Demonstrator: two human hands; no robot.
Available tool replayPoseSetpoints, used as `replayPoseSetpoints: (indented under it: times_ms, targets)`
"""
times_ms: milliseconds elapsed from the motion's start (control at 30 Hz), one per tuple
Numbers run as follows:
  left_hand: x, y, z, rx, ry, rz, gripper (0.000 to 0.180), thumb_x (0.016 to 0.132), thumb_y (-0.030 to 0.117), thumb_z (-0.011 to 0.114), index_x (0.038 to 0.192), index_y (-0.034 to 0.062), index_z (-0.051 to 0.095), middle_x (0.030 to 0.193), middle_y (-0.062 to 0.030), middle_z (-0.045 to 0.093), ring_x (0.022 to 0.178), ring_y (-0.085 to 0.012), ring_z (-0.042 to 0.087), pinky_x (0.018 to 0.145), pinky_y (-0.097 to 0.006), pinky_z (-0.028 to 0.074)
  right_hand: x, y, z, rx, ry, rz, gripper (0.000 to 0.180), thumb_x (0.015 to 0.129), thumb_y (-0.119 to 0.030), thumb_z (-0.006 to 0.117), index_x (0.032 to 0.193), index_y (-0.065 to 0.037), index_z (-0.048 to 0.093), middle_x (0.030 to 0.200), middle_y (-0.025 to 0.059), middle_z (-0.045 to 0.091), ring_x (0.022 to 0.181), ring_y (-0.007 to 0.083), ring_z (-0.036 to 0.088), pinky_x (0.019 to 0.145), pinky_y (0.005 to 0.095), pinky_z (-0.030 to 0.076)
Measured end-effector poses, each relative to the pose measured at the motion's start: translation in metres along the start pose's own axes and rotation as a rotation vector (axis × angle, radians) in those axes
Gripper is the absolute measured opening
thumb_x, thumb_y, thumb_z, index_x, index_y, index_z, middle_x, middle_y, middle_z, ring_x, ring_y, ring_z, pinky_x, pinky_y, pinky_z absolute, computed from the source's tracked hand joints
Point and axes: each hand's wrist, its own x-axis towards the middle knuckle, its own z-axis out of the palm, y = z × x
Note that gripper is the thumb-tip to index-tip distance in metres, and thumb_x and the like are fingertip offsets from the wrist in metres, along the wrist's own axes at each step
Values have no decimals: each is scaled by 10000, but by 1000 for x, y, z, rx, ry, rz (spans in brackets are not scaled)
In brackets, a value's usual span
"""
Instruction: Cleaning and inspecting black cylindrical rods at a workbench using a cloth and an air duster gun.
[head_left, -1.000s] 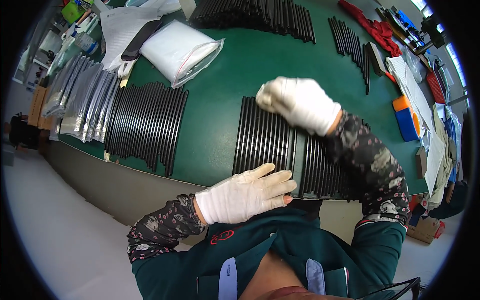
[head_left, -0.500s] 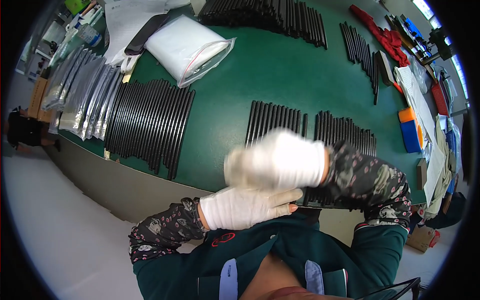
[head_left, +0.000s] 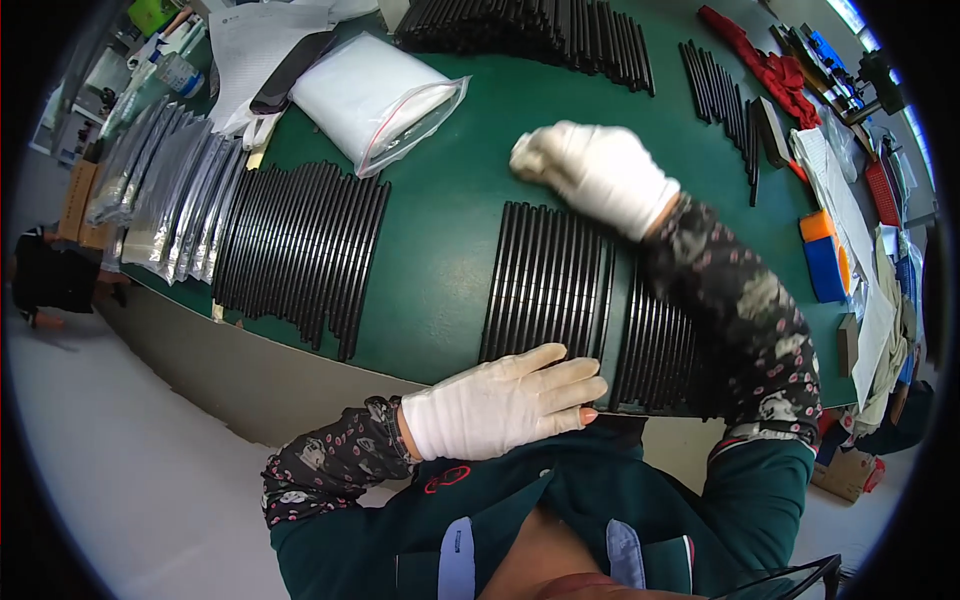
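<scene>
Two rows of slim black rods lie side by side before me: a middle row (head_left: 545,285) and a right row (head_left: 655,350), the latter partly under my right forearm. White-gloved, my left hand (head_left: 510,400) rests at the near ends of the middle row by the table's edge. Its fingers are stretched out and hold nothing; a bare fingertip pokes from the glove. My right hand (head_left: 595,175), also in a white glove, is just beyond the far ends of the middle row. Its fingers are curled together, and what they hold, if anything, is hidden.
More black rods lie in a left row (head_left: 300,250), a far heap (head_left: 530,35) and a small far-right group (head_left: 715,85). Silver-grey packets (head_left: 175,195) and a white plastic-bagged pack (head_left: 375,90) sit leftward. Blue-and-orange tape rolls (head_left: 823,265) stand at the right edge.
My right hand has swept away from me, from over the near part of the middle row to beyond its far ends, uncovering those rods. My left hand has stayed put.
</scene>
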Motion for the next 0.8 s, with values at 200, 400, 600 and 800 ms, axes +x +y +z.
replayPoseSetpoints:
  times_ms: [200,400,600,800]
  targets:
    - [-6,3,3,-59,10,-75,364,800,140,564,1159,77,573,1308,-107,519,1241,-266,477,1030,-400,387,-20,-83,-17,390,-244,-281,115,904,-194,567,956,-119,637,788,54,654,649,185,665,612,289,563]
    - [-3,1,3,8,8,-27,347,806,149,557,1144,75,580,1298,-105,523,1239,-268,480,1024,-396,394,-3,-35,-22,138,97,65,178,941,-248,556,954,-79,609,774,81,654,630,274,651,571,350,532]
    - [1,0,-2,-2,-122,-30,401,817,171,547,1206,85,593,1338,-97,492,1289,-251,429,1084,-407,332,-19,-64,-14,192,-125,-179,127,887,-235,616,938,-119,622,813,56,662,666,203,663,602,312,550]
    - [1,1,-18,-43,-71,-39,514,725,176,703,1207,71,558,1280,-120,530,1220,-288,492,1023,-426,395,-26,-26,-59,192,-17,391,203,929,-240,558,1056,-87,600,846,110,672,735,278,671,692,364,533]
